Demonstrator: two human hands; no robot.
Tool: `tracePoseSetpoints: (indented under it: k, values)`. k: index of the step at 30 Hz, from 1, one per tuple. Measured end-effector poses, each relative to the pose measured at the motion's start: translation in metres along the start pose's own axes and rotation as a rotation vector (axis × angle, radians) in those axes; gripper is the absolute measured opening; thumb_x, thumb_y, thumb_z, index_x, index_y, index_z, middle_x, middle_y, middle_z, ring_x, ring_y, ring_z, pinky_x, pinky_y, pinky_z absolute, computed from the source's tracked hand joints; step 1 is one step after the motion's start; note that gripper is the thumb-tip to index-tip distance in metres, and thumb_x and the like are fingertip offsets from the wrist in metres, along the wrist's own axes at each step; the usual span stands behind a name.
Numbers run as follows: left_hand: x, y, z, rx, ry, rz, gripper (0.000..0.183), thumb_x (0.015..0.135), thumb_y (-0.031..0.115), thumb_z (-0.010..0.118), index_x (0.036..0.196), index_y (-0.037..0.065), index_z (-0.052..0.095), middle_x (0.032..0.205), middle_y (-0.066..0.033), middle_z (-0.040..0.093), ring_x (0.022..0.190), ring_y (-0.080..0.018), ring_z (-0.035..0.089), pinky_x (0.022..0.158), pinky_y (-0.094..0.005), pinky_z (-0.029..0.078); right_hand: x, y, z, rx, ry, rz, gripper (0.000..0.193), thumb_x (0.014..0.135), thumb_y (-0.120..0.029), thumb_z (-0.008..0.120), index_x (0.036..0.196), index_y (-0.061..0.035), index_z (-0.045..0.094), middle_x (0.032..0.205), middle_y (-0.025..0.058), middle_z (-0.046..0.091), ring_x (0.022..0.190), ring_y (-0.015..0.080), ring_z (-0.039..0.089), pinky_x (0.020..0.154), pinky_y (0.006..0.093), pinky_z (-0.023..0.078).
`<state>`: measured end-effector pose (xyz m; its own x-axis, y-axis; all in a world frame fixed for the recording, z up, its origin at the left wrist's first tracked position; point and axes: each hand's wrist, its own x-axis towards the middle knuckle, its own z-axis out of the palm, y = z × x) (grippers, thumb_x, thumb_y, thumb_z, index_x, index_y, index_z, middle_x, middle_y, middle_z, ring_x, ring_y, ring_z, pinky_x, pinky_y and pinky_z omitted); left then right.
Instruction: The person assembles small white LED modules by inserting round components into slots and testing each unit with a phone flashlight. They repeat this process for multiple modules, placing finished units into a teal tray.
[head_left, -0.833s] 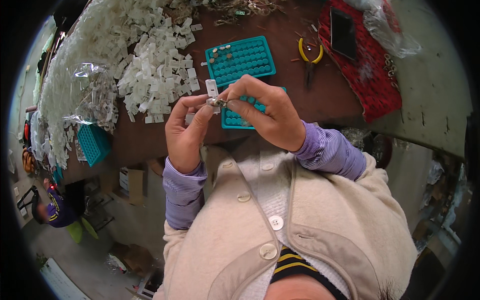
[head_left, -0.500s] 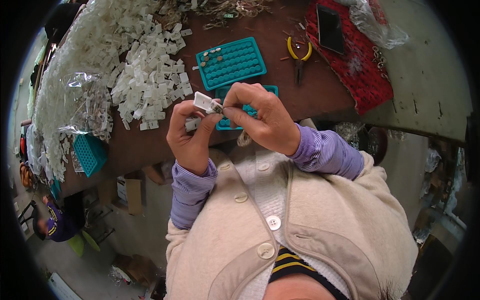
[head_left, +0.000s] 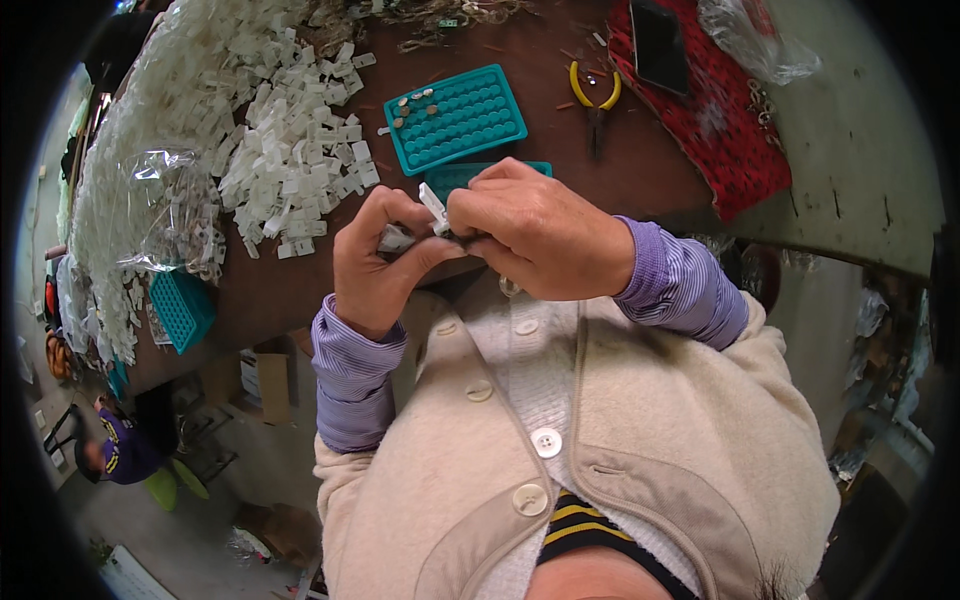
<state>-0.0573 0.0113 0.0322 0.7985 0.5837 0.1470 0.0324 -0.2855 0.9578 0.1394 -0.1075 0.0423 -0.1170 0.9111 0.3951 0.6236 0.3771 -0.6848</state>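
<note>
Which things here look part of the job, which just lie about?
Likely the job:
white plastic casing, between left hand and right hand
heap of white casings
teal trays
perhaps yellow-handled pliers

Probably lying about:
black smartphone
red patterned cloth
clear bag beside smartphone

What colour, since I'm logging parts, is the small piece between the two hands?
White; the small piece shows best in the head view.

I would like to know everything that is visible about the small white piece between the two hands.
The small white piece looks like plastic, narrow and seen nearly edge-on. It stands tilted, its upper end leaning left; its lower end is partly hidden by fingers. The left hand pinches it; the right hand's curled fingers lie against its right side. Finer details are too small to tell.
</note>
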Motion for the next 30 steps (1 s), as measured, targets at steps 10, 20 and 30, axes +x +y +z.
tracePoseSetpoints:
  k: [10,20,30]
  values:
    - [-0.001,0.008,0.044,-0.489,0.269,-0.360,0.015,0.101,0.009,0.074,0.113,0.003,0.069,0.095,-0.0047,0.077,0.063,0.0008,0.049,0.053,-0.0178,0.036,-0.021,0.015,-0.006,-0.237,0.323,-0.004,0.014,0.085,-0.004,0.075,0.091,-0.0067,0.063,0.081,0.0056,0.062,0.087,0.0267,0.067,0.106,0.0491,0.046]
    - [-0.004,-0.015,0.052,-0.525,0.277,-0.363,0.013,0.101,0.012,0.076,0.110,0.006,0.069,0.081,0.0081,0.062,0.060,0.0035,0.042,0.050,-0.0174,0.028,-0.010,0.019,0.006,-0.327,0.318,-0.088,0.018,0.080,-0.008,0.080,0.092,-0.0078,0.067,0.082,0.0022,0.061,0.084,0.0224,0.066,0.108,0.0502,0.047]
    - [0.013,-0.041,0.000,-0.805,0.374,-0.312,0.023,0.107,0.016,0.066,0.125,0.001,0.065,0.115,-0.0181,0.078,0.057,0.0004,0.047,0.042,-0.0151,0.028,0.065,0.087,0.011,-0.237,0.321,0.171,0.010,0.084,-0.009,0.078,0.094,-0.0078,0.073,0.091,0.0078,0.066,0.090,0.0295,0.067,0.077,0.0404,0.055]
